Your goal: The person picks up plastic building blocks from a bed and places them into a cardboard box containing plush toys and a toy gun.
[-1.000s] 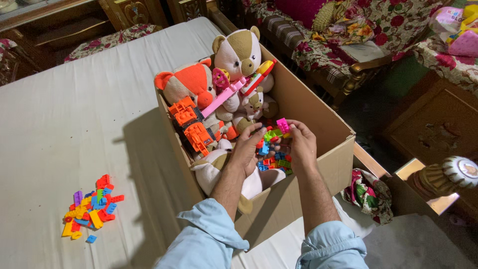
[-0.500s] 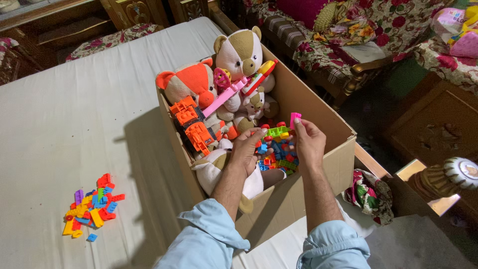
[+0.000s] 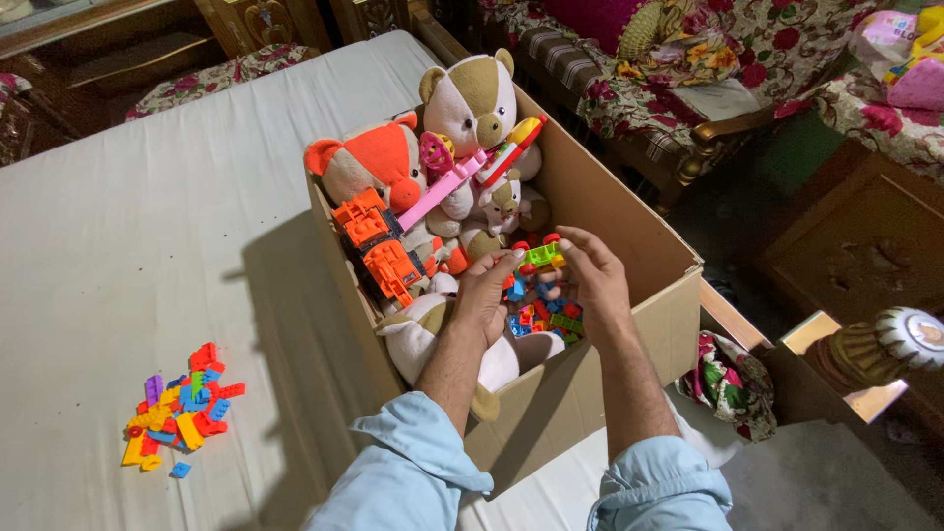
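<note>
1. Change since half a second ago: the pink plastic brick that my right hand (image 3: 593, 280) held up is gone from my fingers. That hand now sits lower, just beside the small green-and-yellow assembly of plastic building bricks with red studs (image 3: 541, 257).
2. Left hand (image 3: 487, 295): fingers curled, tips pinching the near end of the brick assembly, which is held above the loose bricks inside the box.
3. Right hand: fingers loosely spread, tips at or touching the far end of the same assembly. I cannot tell whether it grips.
4. Open brown cardboard box (image 3: 629, 231): stands on the white sheet-covered bed (image 3: 147, 216). Contents follow.
5. Loose multicoloured plastic bricks (image 3: 551, 320): a layer on the box floor beneath my hands. Most of the bricks in view lie here.
6. Cream-and-tan plush bear (image 3: 477, 98), orange-and-white plush animal (image 3: 379, 162), orange plastic toy vehicle (image 3: 379, 246), pink plastic toy rod (image 3: 447, 187): packed at the far end of the box.
7. Small heap of multicoloured plastic bricks (image 3: 182, 408): lies on the bed, well apart from the box. By my judgement, a minor share has been sorted out and the bulk is left.
</note>
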